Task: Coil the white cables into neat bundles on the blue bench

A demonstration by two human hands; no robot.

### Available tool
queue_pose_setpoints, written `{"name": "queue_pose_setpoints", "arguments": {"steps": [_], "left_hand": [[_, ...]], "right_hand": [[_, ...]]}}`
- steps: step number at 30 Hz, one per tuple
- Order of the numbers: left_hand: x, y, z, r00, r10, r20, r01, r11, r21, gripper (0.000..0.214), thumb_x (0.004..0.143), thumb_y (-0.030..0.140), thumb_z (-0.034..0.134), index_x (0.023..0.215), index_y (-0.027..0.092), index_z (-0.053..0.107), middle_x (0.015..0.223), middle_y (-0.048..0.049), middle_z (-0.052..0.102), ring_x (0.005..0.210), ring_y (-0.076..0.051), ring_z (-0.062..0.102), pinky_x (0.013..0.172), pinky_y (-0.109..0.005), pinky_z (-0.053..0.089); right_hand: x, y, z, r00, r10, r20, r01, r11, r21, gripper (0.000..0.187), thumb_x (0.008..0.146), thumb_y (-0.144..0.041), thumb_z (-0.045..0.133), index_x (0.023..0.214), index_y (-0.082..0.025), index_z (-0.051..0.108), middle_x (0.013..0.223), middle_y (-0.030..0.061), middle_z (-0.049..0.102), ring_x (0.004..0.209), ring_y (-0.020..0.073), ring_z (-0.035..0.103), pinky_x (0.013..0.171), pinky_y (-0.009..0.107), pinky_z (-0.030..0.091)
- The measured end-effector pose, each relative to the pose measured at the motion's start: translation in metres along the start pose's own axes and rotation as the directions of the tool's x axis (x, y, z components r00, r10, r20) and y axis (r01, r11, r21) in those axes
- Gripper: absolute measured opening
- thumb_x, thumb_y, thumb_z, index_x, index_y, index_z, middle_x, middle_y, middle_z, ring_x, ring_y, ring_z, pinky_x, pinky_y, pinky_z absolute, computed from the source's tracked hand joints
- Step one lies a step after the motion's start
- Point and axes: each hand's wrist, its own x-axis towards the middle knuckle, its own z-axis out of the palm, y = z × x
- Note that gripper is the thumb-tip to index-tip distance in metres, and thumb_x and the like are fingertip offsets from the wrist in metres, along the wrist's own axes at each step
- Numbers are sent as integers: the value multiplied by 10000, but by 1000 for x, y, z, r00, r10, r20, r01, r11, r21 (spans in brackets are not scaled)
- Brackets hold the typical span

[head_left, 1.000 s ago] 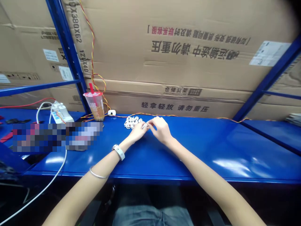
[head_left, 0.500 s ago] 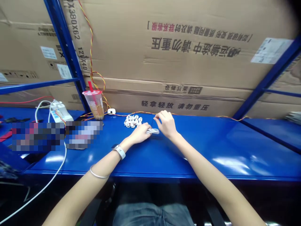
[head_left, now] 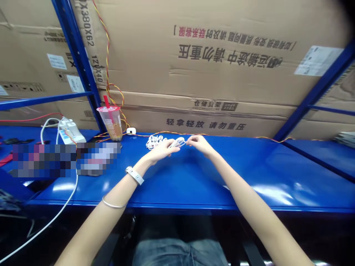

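Note:
My left hand is raised just in front of a heap of small white coiled cables on the blue metal bench. Its fingers pinch a thin white cable loop. My right hand comes in from the right, its fingertips pressed together at the loop's right end. The strands are too thin to follow closely, and my left fingers hide part of the loop.
A plastic cup with a red straw and a white power strip stand at the back left. A twisted red-and-yellow wire runs along the bench's back edge. Pixelated patches cover part of the left bench. Cardboard boxes fill the blue shelving behind.
The white cable loop has risen from the bench surface into my fingers. My left hand has moved up and right, and my right hand has flattened and reached left toward the loop.

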Motion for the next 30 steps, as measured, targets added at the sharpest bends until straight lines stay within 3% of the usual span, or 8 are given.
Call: {"name": "queue_pose_setpoints", "arguments": {"steps": [3, 6, 10, 13, 17, 27, 30], "left_hand": [[1, 3, -7, 997, -47, -61, 29, 964, -266, 315, 766, 404, 683, 956, 159, 625, 725, 13, 494, 604, -88, 414, 572, -236, 364], [2, 1, -11, 990, -71, -122, 17, 918, -397, 319, 699, 376, 760, 852, 149, 595, 647, 43, 414, 549, -57, 354, 524, -212, 324], [3, -2, -8, 985, -77, -151, 20, 938, -347, 380, 628, 358, 812, 868, 139, 614, 615, 54, 399, 520, -52, 351, 461, -200, 235], [4, -3, -5, 980, -60, -188, -3, 948, -317, 387, 650, 372, 790, 922, 138, 644, 599, 55, 404, 501, -52, 335, 450, -205, 205], [5, -4, -5, 977, -37, -209, -32, 948, -316, 337, 651, 397, 773, 829, 134, 662, 525, 59, 398, 465, -52, 316, 444, -212, 194], [5, -5, -7, 980, -6, -198, -46, 965, -258, 288, 644, 331, 766, 851, 147, 689, 605, 21, 536, 501, -64, 429, 449, -194, 254], [6, -6, -6, 973, -14, -231, -45, 967, -250, 280, 636, 337, 776, 812, 148, 671, 567, 32, 513, 486, -64, 421, 446, -194, 258]], "right_hand": [[-4, -7, 0, 991, 64, 119, -72, 995, 66, 167, 686, -327, 639, 643, -169, 675, 707, 51, 686, 674, 170, 574, 614, 283, 399], [-8, -13, 4, 976, 118, 184, -133, 989, 69, 172, 686, -315, 634, 611, -163, 665, 666, 49, 673, 629, 146, 548, 595, 269, 394], [-11, -20, 8, 953, 150, 264, -171, 984, 58, 157, 673, -302, 632, 650, -148, 658, 647, 31, 645, 629, 129, 542, 602, 250, 389], [-14, -25, 7, 939, 151, 310, -176, 983, 53, 182, 670, -324, 630, 677, -144, 654, 661, 28, 637, 644, 128, 538, 617, 249, 383], [-16, -29, 7, 925, 156, 346, -182, 982, 44, 180, 661, -327, 618, 648, -149, 639, 642, 20, 616, 633, 126, 518, 624, 255, 376], [-15, -26, 9, 908, 276, 314, -293, 956, 9, 144, 638, -287, 589, 575, -157, 595, 575, 8, 584, 567, 113, 502, 564, 251, 364], [-16, -26, 9, 905, 286, 315, -301, 954, -3, 145, 643, -290, 586, 586, -157, 605, 584, 10, 582, 568, 113, 500, 560, 251, 361]]}}
